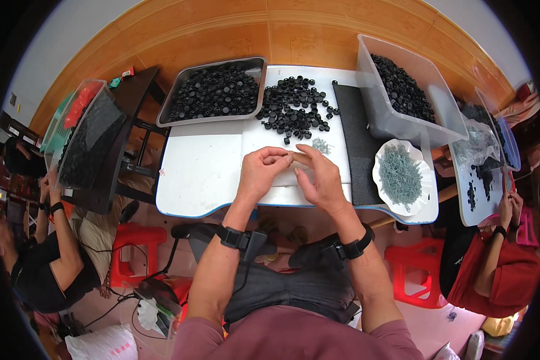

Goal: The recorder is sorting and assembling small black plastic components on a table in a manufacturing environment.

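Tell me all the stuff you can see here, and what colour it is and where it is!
table: one, white, in the middle
loose caps: a big pile, black, far middle of the table
metal tray: one, grey, full of black caps, far left of the table
clear bin: one, see-through, holds black caps, far right
mat: one, black, right part of the table
white dish: one, holds grey-green small pieces, near right edge
small grey-green pieces: a little heap, just beyond the hands
stools: two, red, under the table
co-workers: two, one at each side
wrist bands: two, black, one on each wrist
left hand: one, fingers pinched together, over the table
right hand: one, touching the left hand's fingertips
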The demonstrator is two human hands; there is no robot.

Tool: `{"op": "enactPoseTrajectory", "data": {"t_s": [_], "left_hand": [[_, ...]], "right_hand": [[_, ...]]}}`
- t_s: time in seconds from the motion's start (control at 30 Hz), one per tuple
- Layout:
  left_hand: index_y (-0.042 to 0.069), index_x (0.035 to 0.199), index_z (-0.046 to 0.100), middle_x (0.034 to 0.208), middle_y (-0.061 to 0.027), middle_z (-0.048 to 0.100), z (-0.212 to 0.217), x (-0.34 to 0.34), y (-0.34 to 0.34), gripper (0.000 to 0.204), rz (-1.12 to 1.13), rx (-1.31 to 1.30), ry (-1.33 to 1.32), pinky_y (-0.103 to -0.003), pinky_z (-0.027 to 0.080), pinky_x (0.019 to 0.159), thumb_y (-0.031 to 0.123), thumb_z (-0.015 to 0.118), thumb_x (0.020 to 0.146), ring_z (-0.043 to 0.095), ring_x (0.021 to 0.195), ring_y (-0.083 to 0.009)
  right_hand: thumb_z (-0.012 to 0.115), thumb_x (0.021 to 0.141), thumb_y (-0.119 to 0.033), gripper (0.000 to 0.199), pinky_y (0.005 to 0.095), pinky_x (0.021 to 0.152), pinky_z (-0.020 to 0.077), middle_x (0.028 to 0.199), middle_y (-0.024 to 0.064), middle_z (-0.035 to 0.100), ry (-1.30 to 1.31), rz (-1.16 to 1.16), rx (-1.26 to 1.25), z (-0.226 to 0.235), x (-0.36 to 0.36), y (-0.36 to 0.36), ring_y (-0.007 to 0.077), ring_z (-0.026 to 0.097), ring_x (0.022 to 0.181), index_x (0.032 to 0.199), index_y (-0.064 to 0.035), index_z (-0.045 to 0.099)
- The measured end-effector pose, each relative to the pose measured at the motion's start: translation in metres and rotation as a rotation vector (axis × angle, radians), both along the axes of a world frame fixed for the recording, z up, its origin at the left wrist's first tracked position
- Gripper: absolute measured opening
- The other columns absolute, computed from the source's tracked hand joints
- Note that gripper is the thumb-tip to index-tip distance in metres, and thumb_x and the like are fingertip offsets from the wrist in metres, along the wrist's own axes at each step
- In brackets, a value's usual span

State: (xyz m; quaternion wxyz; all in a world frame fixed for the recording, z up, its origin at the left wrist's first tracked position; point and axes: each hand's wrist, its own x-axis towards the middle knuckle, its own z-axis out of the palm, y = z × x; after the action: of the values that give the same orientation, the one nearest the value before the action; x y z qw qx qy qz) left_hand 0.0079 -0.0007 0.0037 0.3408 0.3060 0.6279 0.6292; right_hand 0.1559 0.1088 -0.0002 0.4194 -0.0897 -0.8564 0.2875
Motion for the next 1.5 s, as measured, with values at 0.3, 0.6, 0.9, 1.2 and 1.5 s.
{"op": "enactPoseTrajectory", "data": {"t_s": [0.3, 0.6, 0.9, 1.2, 1.5], "left_hand": [[-0.004, 0.112, 0.073, 0.096, -0.0069, 0.077, -0.004, 0.001, 0.000, 0.022, 0.003, -0.038, 0.069, -0.022, 0.054, 0.078, 0.008, 0.075, 0.094, 0.069, 0.088, -0.0078], [-0.003, 0.110, 0.072, 0.093, -0.0040, 0.075, -0.002, 0.007, 0.002, 0.020, 0.035, -0.021, 0.089, -0.020, 0.053, 0.076, 0.007, 0.076, 0.093, 0.067, 0.085, -0.0058], [0.000, 0.108, 0.075, 0.091, -0.0036, 0.076, -0.005, -0.009, 0.005, 0.023, 0.090, 0.047, 0.083, -0.022, 0.053, 0.075, 0.012, 0.081, 0.090, 0.066, 0.081, -0.0064], [-0.001, 0.113, 0.072, 0.111, -0.0142, 0.073, 0.087, -0.086, 0.028, 0.031, 0.500, 0.211, 1.189, -0.033, 0.058, 0.083, 0.004, 0.079, 0.083, 0.072, 0.094, -0.0249], [0.004, 0.113, 0.075, 0.091, -0.0116, 0.067, 0.019, -0.032, 0.035, 0.029, -0.062, -0.126, 0.976, -0.035, 0.053, 0.075, 0.010, 0.078, 0.085, 0.064, 0.080, -0.0222]], "right_hand": [[0.070, 0.086, -0.004, 0.053, 0.0410, 0.081, 0.0578, 0.099, 0.0149, 0.076, -0.009, -0.035, -0.084, 0.002, 0.000, -0.003, 0.0347, 0.073, 0.089, 0.136, -0.0008, 0.055], [0.066, 0.089, 0.001, 0.047, 0.0368, 0.075, 0.0598, 0.092, 0.0122, 0.076, 0.022, -0.167, -0.279, 0.001, -0.003, -0.003, 0.0263, 0.075, 0.083, 0.135, -0.0028, 0.057], [0.063, 0.092, 0.004, 0.025, 0.0346, 0.074, 0.0572, 0.087, 0.0149, 0.073, 0.083, -0.298, -0.236, -0.003, -0.003, 0.000, 0.0272, 0.073, 0.080, 0.116, 0.0000, 0.068], [0.065, 0.091, 0.001, 0.020, 0.0368, 0.076, 0.0563, 0.091, 0.0151, 0.074, 0.157, -0.372, -0.276, -0.009, -0.005, 0.004, 0.0288, 0.073, 0.082, 0.110, -0.0002, 0.070], [0.074, 0.084, -0.008, 0.008, 0.0347, 0.074, 0.0465, 0.086, 0.0058, 0.071, 0.040, -0.373, -0.331, -0.003, -0.003, 0.007, 0.0212, 0.066, 0.071, 0.092, -0.0075, 0.075]]}}
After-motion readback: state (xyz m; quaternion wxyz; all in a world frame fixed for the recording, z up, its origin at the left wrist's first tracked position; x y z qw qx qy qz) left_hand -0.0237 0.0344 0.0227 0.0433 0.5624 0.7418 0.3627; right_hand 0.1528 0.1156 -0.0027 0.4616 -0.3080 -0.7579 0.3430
